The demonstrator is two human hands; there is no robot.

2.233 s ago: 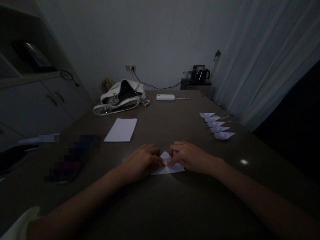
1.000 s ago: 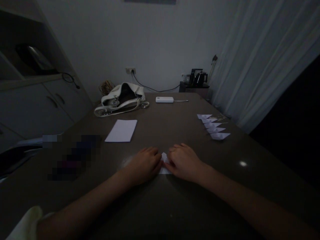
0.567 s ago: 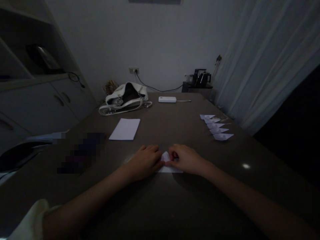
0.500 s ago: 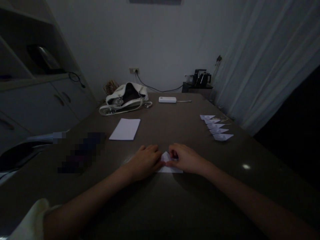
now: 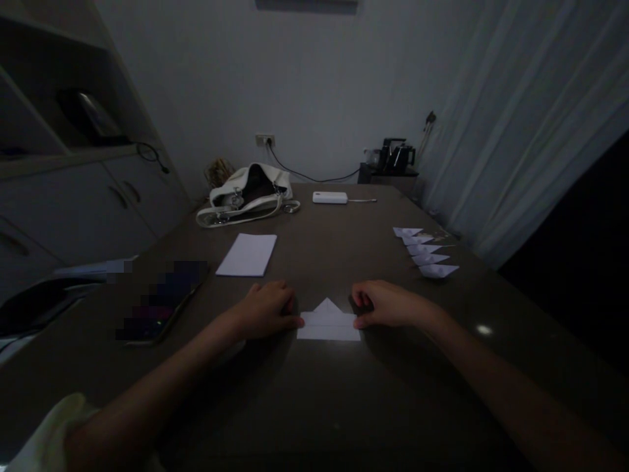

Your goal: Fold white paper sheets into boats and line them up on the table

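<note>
A white sheet of paper point(image 5: 328, 326), folded to a peak at the top with a flat strip along its lower edge, lies on the table before me. My left hand point(image 5: 268, 309) is closed at its left edge, thumb on the paper and fingers curled. At the opposite edge my right hand point(image 5: 386, 305) pinches the paper between thumb and curled fingers. Several folded paper boats point(image 5: 426, 250) stand in a row farther off to the right. A stack of white paper point(image 5: 247, 254) lies beyond my left hand.
On the brown table point(image 5: 314, 406), a phone point(image 5: 170, 301), partly pixelated, lies at left. A white handbag point(image 5: 250, 193) and a white power bank point(image 5: 329, 197) with a short cable sit at the far end. A black kettle point(image 5: 401, 157) stands on a cabinet behind.
Both hands have slid apart from the middle of the folded paper to its left and right edges. The peak and the creased strip now show uncovered.
</note>
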